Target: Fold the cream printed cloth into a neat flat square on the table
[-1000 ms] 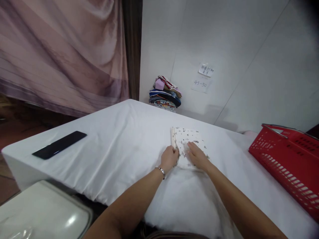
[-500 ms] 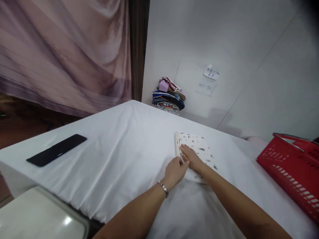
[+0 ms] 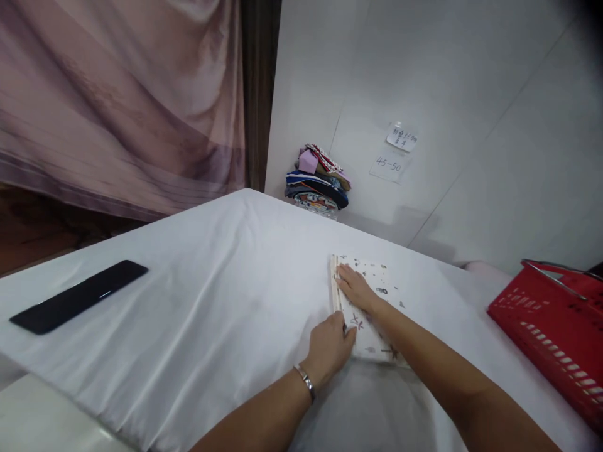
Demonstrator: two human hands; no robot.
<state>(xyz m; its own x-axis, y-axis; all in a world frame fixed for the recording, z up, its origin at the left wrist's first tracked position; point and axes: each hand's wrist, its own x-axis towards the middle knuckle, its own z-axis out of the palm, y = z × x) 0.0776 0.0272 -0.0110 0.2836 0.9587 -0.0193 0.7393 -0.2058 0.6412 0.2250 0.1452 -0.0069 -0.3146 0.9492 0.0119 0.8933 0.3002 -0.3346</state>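
A folded white cloth (image 3: 377, 342) with small scattered prints lies on the white-covered table, its folded layers showing along the left edge. My right hand (image 3: 354, 287) rests flat on top of it near that edge, fingers stretched out. Lower down, my left hand (image 3: 330, 344), with a silver bracelet at the wrist, grips the near part of the left edge. Its thumb lies on the print side, while the other fingers are curled and partly hidden. Whether the cloth is a garment I cannot tell.
A black flat slab (image 3: 78, 295) lies on the table (image 3: 198, 301) at the left. At the right stands a red plastic basket (image 3: 546, 326) with a metal handle. Stacked folded clothes (image 3: 318, 182) sit beyond the far edge, by the wall with paper notes (image 3: 389, 164).
My right hand has slid up and slightly left over the cloth. My left hand is a bit lower along the edge. More of the cloth's near part shows, lying flatter.
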